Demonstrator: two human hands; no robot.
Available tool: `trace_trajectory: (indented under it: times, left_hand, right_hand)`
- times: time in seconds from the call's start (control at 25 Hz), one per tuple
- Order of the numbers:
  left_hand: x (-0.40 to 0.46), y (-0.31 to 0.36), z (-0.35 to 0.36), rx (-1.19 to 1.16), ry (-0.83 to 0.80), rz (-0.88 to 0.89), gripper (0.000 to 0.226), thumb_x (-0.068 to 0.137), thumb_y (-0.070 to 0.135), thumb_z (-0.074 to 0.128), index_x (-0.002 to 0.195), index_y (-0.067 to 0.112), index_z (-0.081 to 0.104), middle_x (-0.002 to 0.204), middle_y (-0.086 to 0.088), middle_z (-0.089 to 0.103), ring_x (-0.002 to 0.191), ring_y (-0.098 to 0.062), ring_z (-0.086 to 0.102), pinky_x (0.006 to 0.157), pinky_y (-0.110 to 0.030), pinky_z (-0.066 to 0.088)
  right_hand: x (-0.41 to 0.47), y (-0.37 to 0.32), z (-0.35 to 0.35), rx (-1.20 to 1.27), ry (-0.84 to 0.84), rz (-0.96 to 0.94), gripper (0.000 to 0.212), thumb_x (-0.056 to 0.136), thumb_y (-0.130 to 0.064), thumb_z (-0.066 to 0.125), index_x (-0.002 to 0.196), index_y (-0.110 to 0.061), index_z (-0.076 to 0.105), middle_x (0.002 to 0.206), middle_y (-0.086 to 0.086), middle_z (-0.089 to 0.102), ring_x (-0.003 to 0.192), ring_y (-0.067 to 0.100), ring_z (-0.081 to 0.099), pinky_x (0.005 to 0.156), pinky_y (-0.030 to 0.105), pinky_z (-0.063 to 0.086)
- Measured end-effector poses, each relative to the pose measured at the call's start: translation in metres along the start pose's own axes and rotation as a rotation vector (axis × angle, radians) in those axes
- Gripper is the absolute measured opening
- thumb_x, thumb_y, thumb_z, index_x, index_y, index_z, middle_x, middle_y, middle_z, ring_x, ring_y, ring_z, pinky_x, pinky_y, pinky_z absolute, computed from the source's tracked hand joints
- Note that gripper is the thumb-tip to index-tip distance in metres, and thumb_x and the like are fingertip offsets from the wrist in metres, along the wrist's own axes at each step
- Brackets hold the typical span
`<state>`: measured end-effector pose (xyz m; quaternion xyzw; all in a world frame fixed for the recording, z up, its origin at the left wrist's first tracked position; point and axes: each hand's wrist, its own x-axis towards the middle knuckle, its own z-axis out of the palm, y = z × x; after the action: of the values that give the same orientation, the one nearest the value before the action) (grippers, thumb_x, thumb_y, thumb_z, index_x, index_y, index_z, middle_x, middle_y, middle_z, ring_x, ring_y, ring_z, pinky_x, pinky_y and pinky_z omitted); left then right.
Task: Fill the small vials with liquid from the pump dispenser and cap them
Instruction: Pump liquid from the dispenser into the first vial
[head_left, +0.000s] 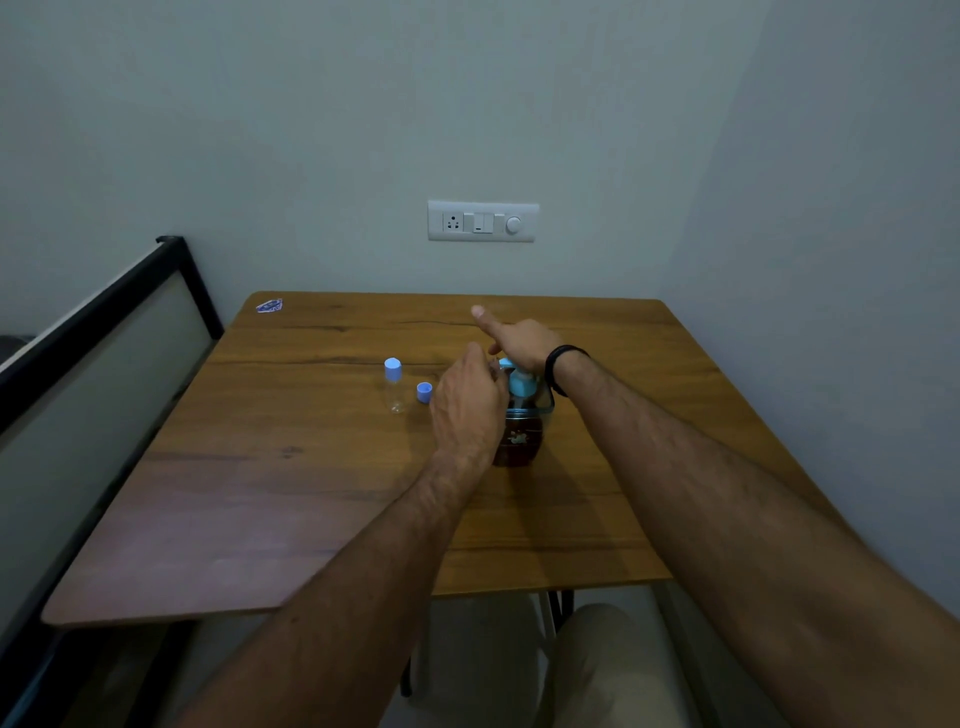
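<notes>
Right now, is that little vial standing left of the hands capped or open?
Capped: the vial stands upright with a blue cap on top.

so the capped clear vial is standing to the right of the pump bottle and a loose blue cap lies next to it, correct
Not quite. In the head view the clear plastic vial with the light blue cap stands upright to the left of the dark brown pump bottle with the blue dispenser head, not to its right. The rest holds: the loose blue cap lies on the wooden table beside that vial.
</notes>
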<state>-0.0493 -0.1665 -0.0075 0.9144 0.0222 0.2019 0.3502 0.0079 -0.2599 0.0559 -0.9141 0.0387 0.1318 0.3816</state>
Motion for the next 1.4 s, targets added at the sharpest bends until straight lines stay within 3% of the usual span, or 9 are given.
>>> trace_trajectory:
  times: [0.12, 0.24, 0.32, 0.48, 0.72, 0.88, 1.08, 1.28, 1.4]
  left_hand:
    - [0.001, -0.001, 0.001, 0.009, -0.006, -0.006, 0.014, 0.104, 0.023, 0.049, 0.093, 0.020, 0.041, 0.081, 0.006, 0.049, 0.074, -0.010, 0.045, 0.054, -0.019, 0.024]
    - [0.002, -0.003, 0.003, -0.017, 0.000, -0.009, 0.014, 0.104, 0.023, 0.050, 0.093, 0.019, 0.044, 0.080, 0.006, 0.050, 0.075, -0.013, 0.050, 0.060, -0.023, 0.032]
    - [0.002, -0.003, 0.004, -0.022, 0.000, -0.008, 0.014, 0.104, 0.024, 0.051, 0.093, 0.019, 0.045, 0.081, 0.006, 0.051, 0.076, -0.013, 0.052, 0.065, -0.026, 0.039]
    - [0.003, -0.003, 0.006, -0.011, -0.003, -0.008, 0.014, 0.103, 0.024, 0.054, 0.095, 0.020, 0.044, 0.083, 0.005, 0.053, 0.077, -0.012, 0.052, 0.066, -0.025, 0.038]
    - [0.002, -0.003, 0.004, -0.034, -0.021, -0.018, 0.014, 0.104, 0.027, 0.054, 0.095, 0.022, 0.044, 0.085, 0.007, 0.052, 0.078, -0.009, 0.052, 0.067, -0.023, 0.038]
    - [0.001, -0.002, 0.002, -0.010, -0.023, -0.019, 0.014, 0.105, 0.026, 0.051, 0.095, 0.022, 0.042, 0.082, 0.010, 0.046, 0.075, -0.007, 0.045, 0.058, -0.019, 0.029]
    - [0.002, -0.002, 0.003, -0.024, -0.013, -0.019, 0.013, 0.105, 0.027, 0.052, 0.096, 0.021, 0.045, 0.084, 0.007, 0.052, 0.078, -0.010, 0.050, 0.065, -0.023, 0.034]
    - [0.001, -0.001, 0.003, -0.034, -0.012, -0.012, 0.013, 0.105, 0.026, 0.052, 0.096, 0.021, 0.044, 0.085, 0.007, 0.052, 0.079, -0.012, 0.053, 0.069, -0.027, 0.043]
    - [0.001, -0.002, 0.003, -0.031, -0.021, -0.019, 0.013, 0.105, 0.027, 0.051, 0.096, 0.021, 0.044, 0.084, 0.007, 0.052, 0.078, -0.010, 0.052, 0.068, -0.024, 0.039]
  right_hand:
    - [0.003, 0.001, 0.002, -0.017, 0.059, -0.031, 0.069, 0.098, -0.069, 0.041, 0.110, -0.011, 0.075, 0.120, 0.005, 0.069, 0.089, 0.019, 0.059, 0.080, 0.035, 0.044]
    - [-0.008, -0.006, -0.008, 0.023, -0.084, 0.052, 0.091, 0.086, -0.087, 0.034, 0.128, -0.013, 0.067, 0.116, -0.001, 0.053, 0.102, 0.023, 0.052, 0.083, 0.041, 0.039]
    - [-0.009, -0.006, -0.008, 0.038, -0.095, 0.056, 0.095, 0.084, -0.089, 0.031, 0.129, -0.013, 0.066, 0.115, 0.001, 0.052, 0.102, 0.022, 0.051, 0.084, 0.041, 0.038]
    - [0.001, 0.000, 0.003, -0.023, 0.073, -0.039, 0.066, 0.100, -0.066, 0.040, 0.110, -0.011, 0.075, 0.123, 0.007, 0.068, 0.077, 0.011, 0.055, 0.075, 0.033, 0.040]
    - [-0.010, -0.004, -0.007, 0.026, -0.080, 0.037, 0.091, 0.087, -0.087, 0.032, 0.126, -0.013, 0.069, 0.116, 0.001, 0.051, 0.102, 0.021, 0.050, 0.084, 0.040, 0.037]
    - [0.001, 0.000, 0.003, -0.032, 0.075, -0.042, 0.069, 0.098, -0.070, 0.040, 0.103, -0.013, 0.078, 0.122, 0.007, 0.069, 0.075, 0.010, 0.056, 0.067, 0.030, 0.041]
    - [-0.009, -0.004, -0.007, 0.005, -0.072, 0.030, 0.090, 0.086, -0.087, 0.033, 0.123, -0.014, 0.071, 0.114, 0.000, 0.051, 0.101, 0.020, 0.051, 0.085, 0.039, 0.037]
    - [-0.001, 0.001, 0.002, -0.014, 0.066, -0.034, 0.071, 0.096, -0.072, 0.041, 0.103, -0.013, 0.078, 0.117, 0.004, 0.070, 0.076, 0.011, 0.056, 0.075, 0.034, 0.041]
    - [-0.006, -0.003, -0.004, -0.004, -0.023, 0.003, 0.082, 0.090, -0.082, 0.037, 0.117, -0.014, 0.074, 0.117, -0.001, 0.059, 0.092, 0.018, 0.057, 0.083, 0.037, 0.041]
